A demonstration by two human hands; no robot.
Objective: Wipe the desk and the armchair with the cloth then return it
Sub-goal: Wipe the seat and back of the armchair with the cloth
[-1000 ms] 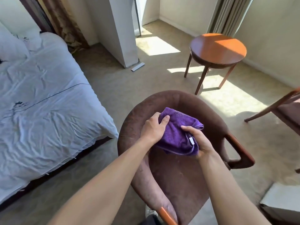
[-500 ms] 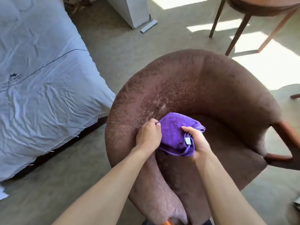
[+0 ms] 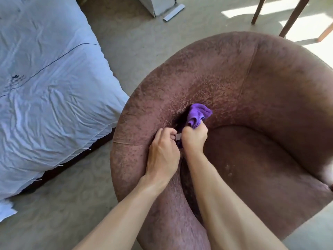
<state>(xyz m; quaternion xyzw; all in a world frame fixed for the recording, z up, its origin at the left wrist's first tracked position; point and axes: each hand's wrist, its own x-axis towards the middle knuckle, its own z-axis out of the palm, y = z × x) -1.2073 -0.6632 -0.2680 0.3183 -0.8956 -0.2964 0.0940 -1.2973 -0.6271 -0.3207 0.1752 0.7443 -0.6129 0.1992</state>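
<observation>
A brown upholstered armchair [image 3: 234,83] with a curved back fills the right of the head view. A purple cloth [image 3: 198,114] is bunched against the inner left side of the chair's back. My right hand [image 3: 193,137] is closed around the cloth's lower part. My left hand [image 3: 163,154] sits right beside it, fingers pinched at the cloth's edge by its small white tag [image 3: 178,136]. Most of the cloth is hidden by my hands. The desk is not in view.
A bed with a rumpled white duvet [image 3: 45,87] stands close on the left, with a strip of beige carpet [image 3: 59,204] between it and the chair. Wooden table legs [image 3: 288,20] rise behind the chair at top right. A white wall corner [image 3: 158,4] stands at the top.
The view has closed in on the chair. Both hands have drawn together and lowered the cloth against the inner back; the cloth is more crumpled, and my right hand now wraps it from below.
</observation>
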